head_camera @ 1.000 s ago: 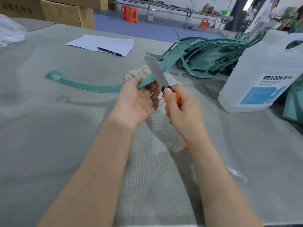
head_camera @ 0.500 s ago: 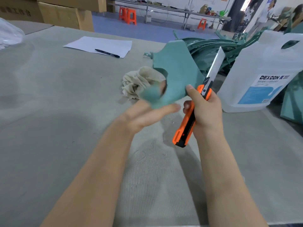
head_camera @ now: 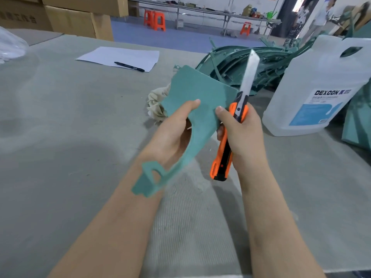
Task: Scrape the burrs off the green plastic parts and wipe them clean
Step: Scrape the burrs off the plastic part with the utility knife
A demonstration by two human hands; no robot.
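Observation:
My left hand [head_camera: 173, 129] grips a green plastic part [head_camera: 197, 97] by its broad flat end, thumb on top. The part's narrow looped end hangs down over my left forearm. My right hand [head_camera: 241, 133] holds an orange utility knife [head_camera: 228, 141] upright, its long blade pointing up and away. My right thumb presses on the part's right edge. A crumpled beige cloth [head_camera: 155, 103] lies on the table just behind the part.
A pile of green plastic parts [head_camera: 251, 63] lies at the back right. A white DEXCON jug [head_camera: 315, 91] stands at the right. A sheet of paper [head_camera: 120, 57] with a black pen [head_camera: 129, 66] lies farther back. Cardboard boxes [head_camera: 78, 21] stand at the far left.
The green part has swung from lying across the table to standing on end in my left hand, its looped end now toward me. The knife has turned upright and my right thumb now touches the part.

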